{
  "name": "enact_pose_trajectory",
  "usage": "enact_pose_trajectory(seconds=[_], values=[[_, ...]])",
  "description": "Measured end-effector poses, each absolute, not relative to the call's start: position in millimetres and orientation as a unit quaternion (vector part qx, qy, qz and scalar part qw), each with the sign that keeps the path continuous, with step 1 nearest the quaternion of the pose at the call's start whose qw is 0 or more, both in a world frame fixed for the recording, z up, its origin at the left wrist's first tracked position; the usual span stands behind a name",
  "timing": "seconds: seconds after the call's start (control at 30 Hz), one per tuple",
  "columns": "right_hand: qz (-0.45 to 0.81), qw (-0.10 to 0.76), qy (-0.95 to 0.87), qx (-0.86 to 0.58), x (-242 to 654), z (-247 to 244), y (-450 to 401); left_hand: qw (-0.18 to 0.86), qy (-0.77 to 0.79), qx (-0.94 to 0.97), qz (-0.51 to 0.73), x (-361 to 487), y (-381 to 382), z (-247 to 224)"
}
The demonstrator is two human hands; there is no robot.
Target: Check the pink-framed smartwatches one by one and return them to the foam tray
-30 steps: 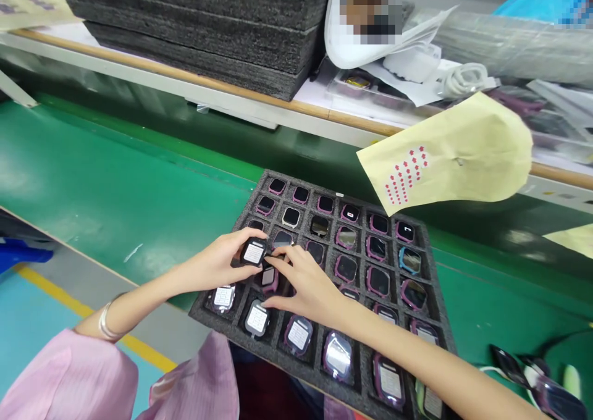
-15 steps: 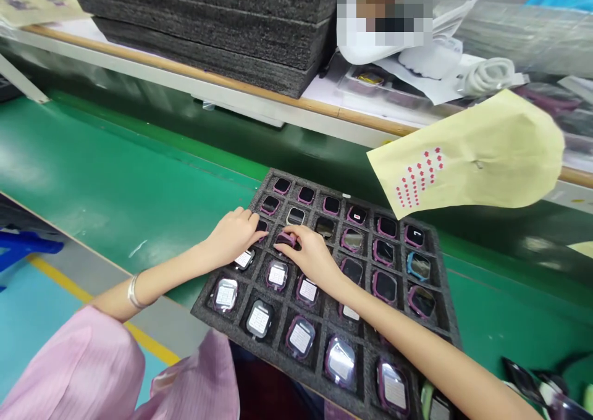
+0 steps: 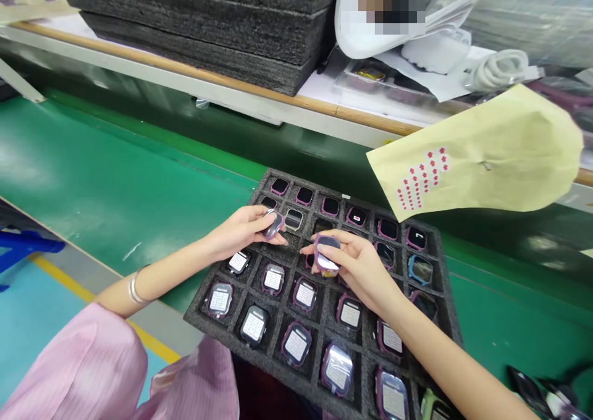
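A black foam tray [image 3: 210,321] with square pockets holds rows of strapless smartwatch bodies, mostly purple-rimmed. My left hand [image 3: 243,230] grips one purple-rimmed smartwatch body [image 3: 273,223] between thumb and fingers, over the tray's left side. In my right hand [image 3: 359,262] is another purple smartwatch body [image 3: 327,253], raised above the middle pockets with the thumb on its face. Several watches in the near rows show lit white screens, such as this smartwatch [image 3: 254,324]; the far rows are mostly dark. A blue-rimmed watch [image 3: 419,268] sits at the right.
Behind the tray, a shelf [image 3: 185,74] carries stacked black foam [image 3: 199,31], papers and a coiled white cable [image 3: 498,69]. A yellow paper [image 3: 482,160] with red arrow stickers hangs from the shelf edge. Dark items [image 3: 528,386] lie at lower right on the green surface [image 3: 92,154].
Both hands have lifted a smartwatch body out of the tray's pockets. My right hand has moved to the right with its watch; the left has shifted slightly right.
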State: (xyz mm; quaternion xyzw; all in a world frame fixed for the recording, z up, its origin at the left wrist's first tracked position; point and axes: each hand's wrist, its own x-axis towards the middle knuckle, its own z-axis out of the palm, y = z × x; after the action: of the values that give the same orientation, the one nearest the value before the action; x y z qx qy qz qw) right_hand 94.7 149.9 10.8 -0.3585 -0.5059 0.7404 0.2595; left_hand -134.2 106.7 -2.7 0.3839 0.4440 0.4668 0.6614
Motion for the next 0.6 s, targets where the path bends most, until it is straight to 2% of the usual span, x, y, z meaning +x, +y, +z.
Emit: enact_pose_trajectory(seconds=[0.13,0.27,0.37,0.5,0.6], values=[[0.758,0.213,-0.499,-0.362,99,11,146,0.727,0.401,0.276,0.485,-115,109,9],[0.807,0.183,-0.456,-0.327,106,8,140,0.716,0.415,0.287,0.483,-103,110,5],[0.842,0.18,-0.421,-0.284,111,4,139,0.659,0.466,0.378,0.454,-100,107,-2],[0.829,0.189,-0.459,-0.258,115,2,143,0.558,0.517,0.505,0.407,-101,102,-8],[0.811,0.185,-0.499,-0.244,118,-1,146,0.444,0.553,0.571,0.413,-101,98,-11]])
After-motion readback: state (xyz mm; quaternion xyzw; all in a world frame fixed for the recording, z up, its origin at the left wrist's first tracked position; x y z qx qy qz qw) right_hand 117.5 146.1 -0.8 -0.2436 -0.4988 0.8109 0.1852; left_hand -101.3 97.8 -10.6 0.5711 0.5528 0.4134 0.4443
